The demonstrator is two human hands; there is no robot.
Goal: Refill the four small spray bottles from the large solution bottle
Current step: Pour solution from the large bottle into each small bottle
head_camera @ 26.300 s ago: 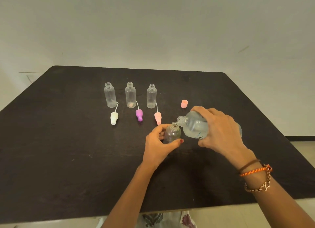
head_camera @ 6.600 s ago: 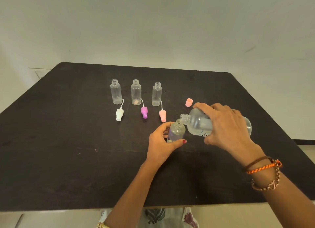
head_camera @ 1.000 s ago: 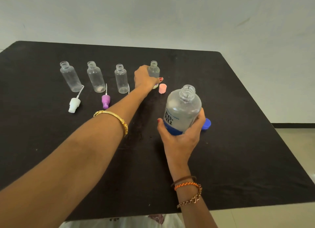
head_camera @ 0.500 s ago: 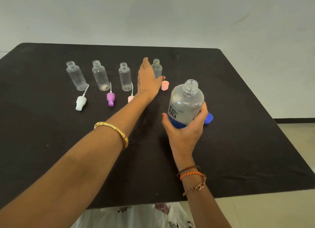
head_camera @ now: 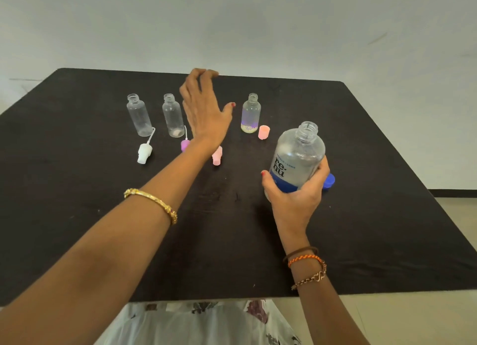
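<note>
on the dark surface [head_camera: 77, 189], the right hand [head_camera: 296, 197] grips the big bottle [head_camera: 296, 159] at four o'clock, the left hand [head_camera: 204, 112] hovers with loose, empty fingers [head_camera: 204, 76] at twelve, small bottles [head_camera: 251, 113] flanking it.

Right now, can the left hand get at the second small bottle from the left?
Probably yes. The left hand is open and holds nothing, hovering just right of that bottle; nothing stands between them, and the right hand is busy gripping the large solution bottle.
</note>
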